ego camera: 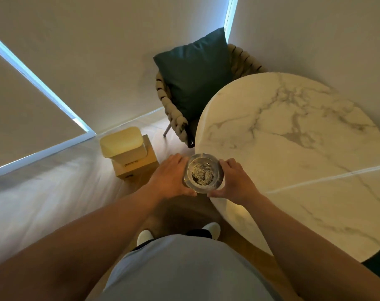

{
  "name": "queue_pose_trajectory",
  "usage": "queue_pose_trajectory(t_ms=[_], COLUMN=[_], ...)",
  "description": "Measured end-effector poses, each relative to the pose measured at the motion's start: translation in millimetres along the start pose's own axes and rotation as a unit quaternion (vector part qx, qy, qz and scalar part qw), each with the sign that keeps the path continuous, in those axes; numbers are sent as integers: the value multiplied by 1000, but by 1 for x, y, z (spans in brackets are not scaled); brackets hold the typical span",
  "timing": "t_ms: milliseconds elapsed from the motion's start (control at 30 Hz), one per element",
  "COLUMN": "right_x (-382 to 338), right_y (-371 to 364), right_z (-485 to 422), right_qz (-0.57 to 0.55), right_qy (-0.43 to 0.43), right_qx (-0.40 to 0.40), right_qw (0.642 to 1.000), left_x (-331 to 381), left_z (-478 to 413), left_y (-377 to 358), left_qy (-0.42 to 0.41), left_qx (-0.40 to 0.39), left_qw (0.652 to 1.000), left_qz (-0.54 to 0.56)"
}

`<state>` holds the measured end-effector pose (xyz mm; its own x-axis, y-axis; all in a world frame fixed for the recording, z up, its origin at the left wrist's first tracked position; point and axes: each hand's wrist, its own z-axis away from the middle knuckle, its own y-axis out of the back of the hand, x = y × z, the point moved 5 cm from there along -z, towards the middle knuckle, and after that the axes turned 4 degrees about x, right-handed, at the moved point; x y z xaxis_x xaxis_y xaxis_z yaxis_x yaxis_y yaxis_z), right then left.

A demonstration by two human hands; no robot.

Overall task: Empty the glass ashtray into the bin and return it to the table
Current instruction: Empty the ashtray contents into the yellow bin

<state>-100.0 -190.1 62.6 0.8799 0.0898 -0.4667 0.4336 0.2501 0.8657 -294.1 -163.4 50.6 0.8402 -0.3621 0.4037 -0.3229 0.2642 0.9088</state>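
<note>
The round glass ashtray holds grey and black ash in its middle. It is level, just off the near left edge of the round white marble table. My left hand grips its left side and my right hand grips its right side. A cream bin with a closed lid stands on the floor to the left, on top of a cardboard box.
A woven chair with a dark teal cushion stands behind the table against the wall. Window blinds cover the wall to the left. Pale wooden floor stretches left of the box. My feet in white socks are below the ashtray.
</note>
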Motion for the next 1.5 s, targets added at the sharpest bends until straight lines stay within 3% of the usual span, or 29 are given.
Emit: queue_pose_trajectory(t_ms=[500, 767, 1500], right_x=[-167, -195, -224], right_y=[-106, -128, -167], right_z=[-12, -40, -296], right_qz=[13, 19, 34], right_qy=[73, 100, 188], right_qx=[-39, -62, -156], right_qw=[996, 993, 969], left_x=[-151, -184, -340], left_z=[141, 155, 21], left_y=[35, 46, 73], left_qy=[86, 121, 238], left_qx=[26, 40, 51], left_qw=[996, 991, 969], left_qz=[18, 45, 50])
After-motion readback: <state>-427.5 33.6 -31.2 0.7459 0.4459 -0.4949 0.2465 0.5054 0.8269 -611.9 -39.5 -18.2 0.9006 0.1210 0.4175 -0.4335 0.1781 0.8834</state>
